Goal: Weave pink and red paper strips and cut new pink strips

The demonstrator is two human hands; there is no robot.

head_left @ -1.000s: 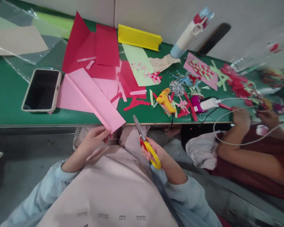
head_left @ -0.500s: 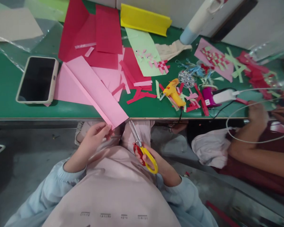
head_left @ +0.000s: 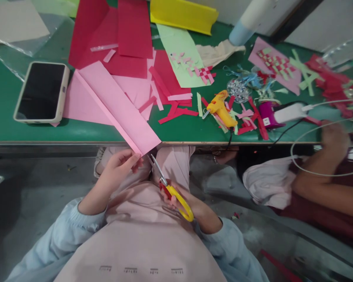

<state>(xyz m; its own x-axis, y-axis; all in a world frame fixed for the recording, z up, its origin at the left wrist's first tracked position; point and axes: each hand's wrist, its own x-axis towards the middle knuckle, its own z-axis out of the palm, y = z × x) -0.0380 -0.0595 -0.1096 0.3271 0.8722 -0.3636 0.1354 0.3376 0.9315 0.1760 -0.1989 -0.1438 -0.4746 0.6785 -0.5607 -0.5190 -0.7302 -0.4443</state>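
Pinched in my left hand [head_left: 122, 168] is the lower corner of a pink paper [head_left: 122, 103], which has a narrow fold along its left edge. The paper slants up over the table edge onto other pink sheets. My right hand [head_left: 176, 196] is closed on scissors [head_left: 179, 201] with yellow and red handles. Their blades are slightly parted, just right of my left fingertips and below the paper's lower end. The blades do not touch the paper.
On the green table [head_left: 6, 131] lie a phone [head_left: 42, 92], red sheets [head_left: 134, 29], a yellow glue gun [head_left: 222, 109], cut strips and a purple plug adapter [head_left: 269, 114]. A yellow folded piece [head_left: 184, 15] stands behind. Another person's arm [head_left: 320, 176] is at the right.
The scissors in my right hand have moved left and slightly down, closer to my left hand. My left hand keeps its pinch on the paper. The view has shifted slightly.
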